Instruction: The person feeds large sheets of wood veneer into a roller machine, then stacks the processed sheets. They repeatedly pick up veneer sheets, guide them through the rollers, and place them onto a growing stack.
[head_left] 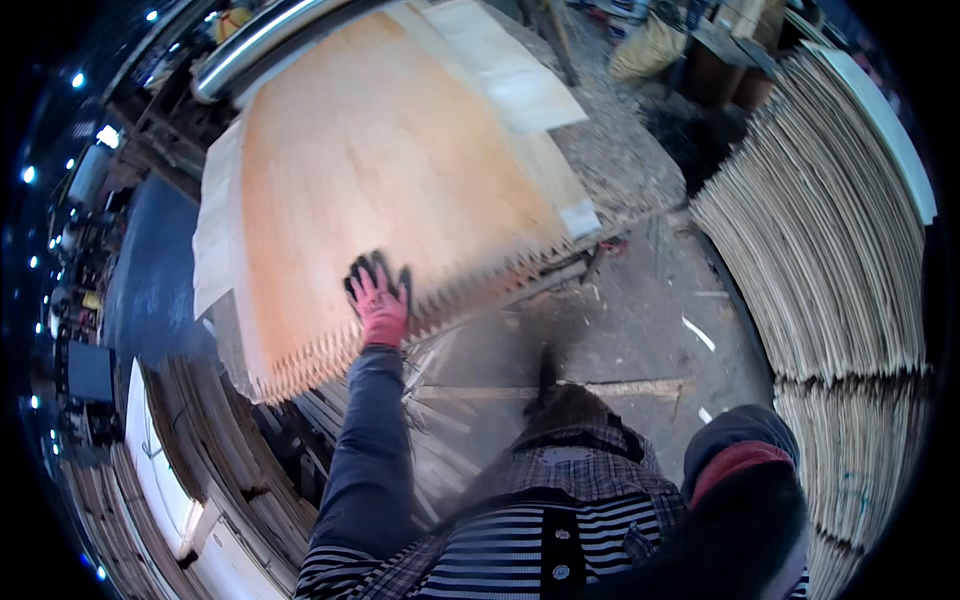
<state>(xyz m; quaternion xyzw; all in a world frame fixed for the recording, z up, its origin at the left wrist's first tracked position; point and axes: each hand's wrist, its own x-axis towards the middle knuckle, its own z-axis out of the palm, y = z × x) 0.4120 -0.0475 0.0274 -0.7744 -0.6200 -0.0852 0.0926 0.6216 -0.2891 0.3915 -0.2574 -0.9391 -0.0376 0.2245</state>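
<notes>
My left hand (378, 292), in a pink glove with black fingers, lies flat with fingers spread near the front edge of a large orange-brown wood veneer sheet (370, 150). That front edge is jagged like saw teeth. Paler sheets (510, 75) stick out from under it at the right and left. My right hand (755, 520), in a glove with a red cuff and a dark palm, is raised close to my body at the lower right. It is dark and blurred; its fingers cannot be made out, and nothing shows in it.
Beyond the sheet's far left runs a shiny metal roller (255, 50). A tall stack of thin wood sheets (830, 220) stands at the right. More boards (215, 450) lean at the lower left. Wood scraps (698, 333) lie on the floor, and a sack (648, 48) sits at the back.
</notes>
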